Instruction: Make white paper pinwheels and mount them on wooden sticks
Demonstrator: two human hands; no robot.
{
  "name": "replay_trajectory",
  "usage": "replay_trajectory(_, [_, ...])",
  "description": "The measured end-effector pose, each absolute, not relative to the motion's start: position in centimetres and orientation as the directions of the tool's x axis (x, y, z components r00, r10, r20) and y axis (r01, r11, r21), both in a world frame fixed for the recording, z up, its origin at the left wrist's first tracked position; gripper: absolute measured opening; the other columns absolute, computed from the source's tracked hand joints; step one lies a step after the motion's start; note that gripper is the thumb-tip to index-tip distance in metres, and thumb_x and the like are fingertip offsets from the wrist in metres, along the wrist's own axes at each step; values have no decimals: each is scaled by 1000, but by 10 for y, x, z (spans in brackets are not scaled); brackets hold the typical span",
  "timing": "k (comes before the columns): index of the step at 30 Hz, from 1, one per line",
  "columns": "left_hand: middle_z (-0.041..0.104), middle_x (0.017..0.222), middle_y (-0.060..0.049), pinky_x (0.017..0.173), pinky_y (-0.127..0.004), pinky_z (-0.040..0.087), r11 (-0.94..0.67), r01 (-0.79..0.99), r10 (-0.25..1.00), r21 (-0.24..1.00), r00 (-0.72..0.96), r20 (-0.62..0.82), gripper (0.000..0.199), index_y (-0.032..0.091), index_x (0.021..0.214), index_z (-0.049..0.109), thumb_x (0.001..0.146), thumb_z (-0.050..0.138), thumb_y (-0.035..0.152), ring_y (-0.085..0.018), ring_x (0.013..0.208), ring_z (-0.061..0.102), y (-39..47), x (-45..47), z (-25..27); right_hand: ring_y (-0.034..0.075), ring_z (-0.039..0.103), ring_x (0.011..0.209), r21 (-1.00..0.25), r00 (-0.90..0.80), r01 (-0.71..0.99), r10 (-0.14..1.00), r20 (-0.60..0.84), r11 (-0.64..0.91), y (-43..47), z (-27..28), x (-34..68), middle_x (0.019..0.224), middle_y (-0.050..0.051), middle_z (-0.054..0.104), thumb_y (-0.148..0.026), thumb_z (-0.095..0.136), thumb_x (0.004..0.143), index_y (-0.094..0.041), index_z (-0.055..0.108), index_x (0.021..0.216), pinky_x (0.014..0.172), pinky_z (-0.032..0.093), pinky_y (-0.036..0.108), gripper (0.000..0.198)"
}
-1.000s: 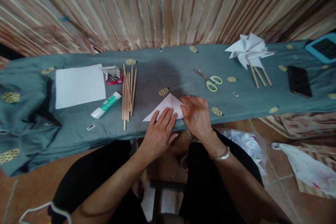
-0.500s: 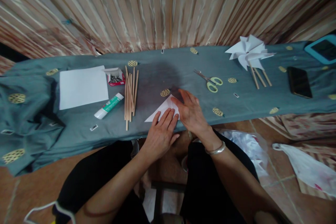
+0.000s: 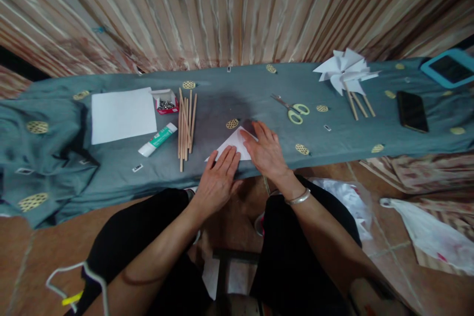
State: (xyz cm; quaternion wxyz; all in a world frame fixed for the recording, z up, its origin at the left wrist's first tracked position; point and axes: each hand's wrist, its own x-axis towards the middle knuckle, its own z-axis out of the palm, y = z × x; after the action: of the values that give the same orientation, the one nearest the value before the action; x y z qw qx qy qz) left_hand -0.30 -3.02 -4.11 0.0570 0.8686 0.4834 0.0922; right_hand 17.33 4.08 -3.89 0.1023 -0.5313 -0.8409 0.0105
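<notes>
**Right hand (image 3: 268,155) has shifted in on the folded paper (image 3: 234,139)**

So the paper triangle's at the near edge of the surface (image 3: 218,101). A second ago the right hand was out at its right corner; now it's up by the top point, fingers spread, can't tell if they're pinching anything. Left hand (image 3: 217,182) lies flat on the paper, fingers slightly apart, a bit closer to the left corner. Both hands block part of it. Wooden sticks (image 3: 185,128) sit near on the left, then a green-and-white tube (image 3: 158,140), red box (image 3: 166,102) and white sheets (image 3: 124,116). Scissors (image 3: 292,110) and pinwheels (image 3: 343,70) are off right.
</notes>
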Motion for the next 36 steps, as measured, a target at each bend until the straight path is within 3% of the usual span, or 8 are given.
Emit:
replay_trajectory(6, [37,153,-22,118,-54,23,-495,852,869,170,486,95,62,5,146,36,92,51,30,-30,146,30,-36,-7,-39,34,31,142,-120,-425,887,890,166,446,32,-34,167,152,21,39,-36,43,98,-15,49,140,110,30,51,47])
replay_trajectory(11, [37,153,-22,118,-54,23,-483,860,875,166,475,87,62,3,145,38,91,53,31,-31,145,31,-35,-4,-38,33,30,144,-130,-377,904,904,200,406,13,-35,155,154,21,37,-29,43,98,-12,41,145,114,24,53,50])
replay_trajectory(18, [34,155,-22,119,-53,20,-495,850,869,179,487,91,64,3,147,35,92,54,32,-32,147,28,-36,-6,-40,34,28,145,-110,-168,974,959,228,197,4,-44,203,154,22,36,-29,40,98,-12,37,148,113,25,55,52])
replay_trajectory(21, [34,155,-22,117,-54,22,-500,845,866,189,490,99,61,9,146,38,92,55,31,-33,146,28,-35,-5,-41,34,29,145,-116,-114,983,967,227,143,2,-47,221,153,24,37,-29,39,98,-11,37,148,112,27,54,53])
replay_trajectory(25, [35,155,-22,115,-56,24,-492,846,871,205,480,107,57,18,145,44,90,58,30,-35,145,31,-35,-3,-41,34,31,144,-127,-101,983,966,238,134,2,-49,224,152,23,38,-28,38,98,-11,38,147,112,27,54,52])
replay_trajectory(31, [37,154,-22,115,-56,23,-479,849,878,224,461,130,57,18,143,46,89,60,29,-35,145,31,-36,0,-43,33,24,147,-186,-126,967,960,249,175,3,-45,201,155,23,34,-41,37,99,-10,39,147,114,21,55,57])
replay_trajectory(36, [35,155,-20,117,-55,22,-488,844,873,225,472,124,60,17,144,44,88,61,27,-33,145,30,-37,-3,-42,34,27,145,-288,-143,939,976,165,187,6,-53,194,153,26,35,-47,36,99,-9,38,147,113,25,55,62])
